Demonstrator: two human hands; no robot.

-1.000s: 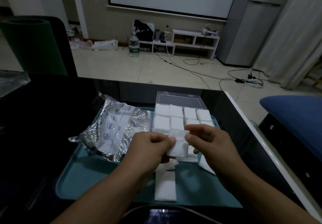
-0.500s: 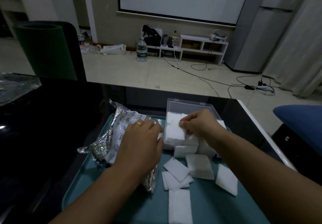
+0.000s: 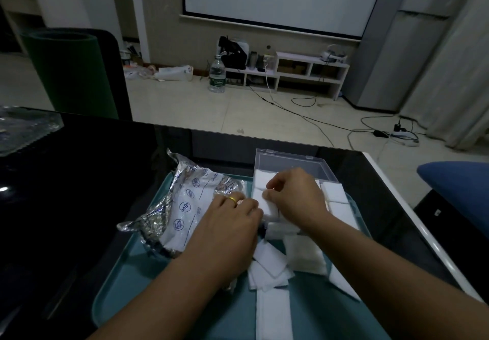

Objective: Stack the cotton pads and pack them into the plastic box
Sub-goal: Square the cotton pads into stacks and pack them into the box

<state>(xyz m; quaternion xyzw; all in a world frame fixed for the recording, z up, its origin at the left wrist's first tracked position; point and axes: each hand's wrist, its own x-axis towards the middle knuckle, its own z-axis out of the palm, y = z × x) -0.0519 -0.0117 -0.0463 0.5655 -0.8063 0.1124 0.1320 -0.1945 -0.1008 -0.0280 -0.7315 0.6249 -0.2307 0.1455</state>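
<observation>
The clear plastic box (image 3: 296, 161) stands open at the far right of the teal tray (image 3: 127, 286), filled with white cotton pads (image 3: 334, 196). My right hand (image 3: 296, 199) lies over the box's left half, its fingers curled and pinching a stack of pads (image 3: 260, 202) down into it. My left hand (image 3: 232, 223), which wears a gold ring, reaches in from the left, and its fingertips touch the side of that stack at the box's front left corner. Several loose pads (image 3: 270, 259) lie on the tray in front of the box, and a long one (image 3: 274, 313) lies nearest me.
A crumpled foil packet (image 3: 182, 207) lies on the tray to the left of the box, partly under my left hand. The tray sits on a glossy black table (image 3: 66, 180) whose white right edge (image 3: 412, 207) is close. A blue cushion (image 3: 457, 188) is at the right.
Both hands carried a stack of pads from above the tray forward into the box. Since half a second ago my left hand slid right to touch the stack.
</observation>
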